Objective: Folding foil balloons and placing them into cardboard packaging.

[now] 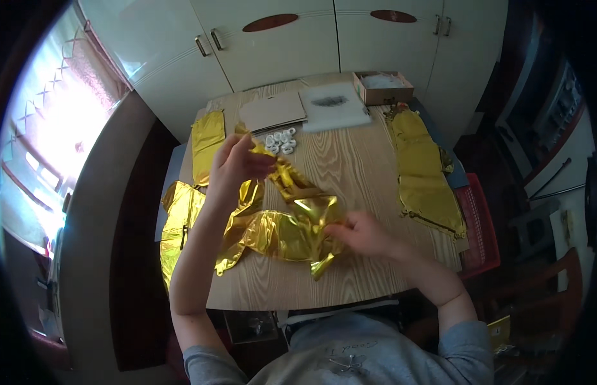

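Wood-grain counter (359,168) | glossy crinkled gold-foil piece (316,208) | left hand (235,162): grip clamped on narrow end | right hand (364,233): grip pinching folds

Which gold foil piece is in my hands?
The crumpled gold foil piece running between your left hand and right hand; the other foil pieces lie unheld on the table.
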A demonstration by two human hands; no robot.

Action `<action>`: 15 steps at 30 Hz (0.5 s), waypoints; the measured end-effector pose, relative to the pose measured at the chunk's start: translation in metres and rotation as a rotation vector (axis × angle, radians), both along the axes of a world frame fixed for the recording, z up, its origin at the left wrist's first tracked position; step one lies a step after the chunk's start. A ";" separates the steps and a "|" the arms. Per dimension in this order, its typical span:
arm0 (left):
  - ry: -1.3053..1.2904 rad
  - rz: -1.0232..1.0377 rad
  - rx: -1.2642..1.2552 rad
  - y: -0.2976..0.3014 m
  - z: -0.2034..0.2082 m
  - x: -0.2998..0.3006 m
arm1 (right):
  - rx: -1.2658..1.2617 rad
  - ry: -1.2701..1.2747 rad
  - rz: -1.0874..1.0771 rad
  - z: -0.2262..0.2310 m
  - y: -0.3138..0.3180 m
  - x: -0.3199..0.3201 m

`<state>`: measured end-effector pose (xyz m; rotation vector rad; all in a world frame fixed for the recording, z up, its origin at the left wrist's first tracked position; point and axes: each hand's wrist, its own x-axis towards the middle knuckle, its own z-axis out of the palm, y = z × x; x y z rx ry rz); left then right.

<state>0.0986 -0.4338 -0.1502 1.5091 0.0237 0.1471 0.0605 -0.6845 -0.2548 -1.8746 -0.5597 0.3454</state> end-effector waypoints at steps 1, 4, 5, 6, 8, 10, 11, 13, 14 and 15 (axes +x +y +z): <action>0.021 -0.120 0.063 0.002 -0.004 0.005 | 0.082 0.178 -0.046 0.001 -0.007 0.003; -0.112 -0.315 0.425 0.003 -0.026 0.020 | 0.317 0.396 -0.189 -0.008 -0.040 0.020; -0.217 -0.365 0.639 0.009 -0.037 0.027 | 0.335 0.438 -0.204 -0.011 -0.052 0.026; -0.326 -0.389 0.893 0.014 -0.050 0.030 | 0.350 0.483 -0.232 -0.017 -0.069 0.032; -0.203 -0.609 0.968 0.002 -0.056 0.022 | 0.273 0.514 -0.282 -0.034 -0.098 0.039; -0.284 -0.647 1.170 0.018 -0.119 0.017 | 0.094 0.470 -0.296 -0.048 -0.114 0.046; -0.173 -0.701 1.317 0.010 -0.118 0.007 | 0.108 0.485 -0.253 -0.051 -0.118 0.046; -0.210 -0.720 1.477 -0.002 -0.139 -0.006 | -0.005 0.454 -0.251 -0.057 -0.128 0.040; -0.229 -0.728 1.560 -0.005 -0.149 -0.012 | -0.061 0.439 -0.249 -0.061 -0.132 0.038; -0.250 -0.682 1.528 -0.006 -0.158 -0.019 | -0.099 0.295 -0.264 -0.067 -0.135 0.032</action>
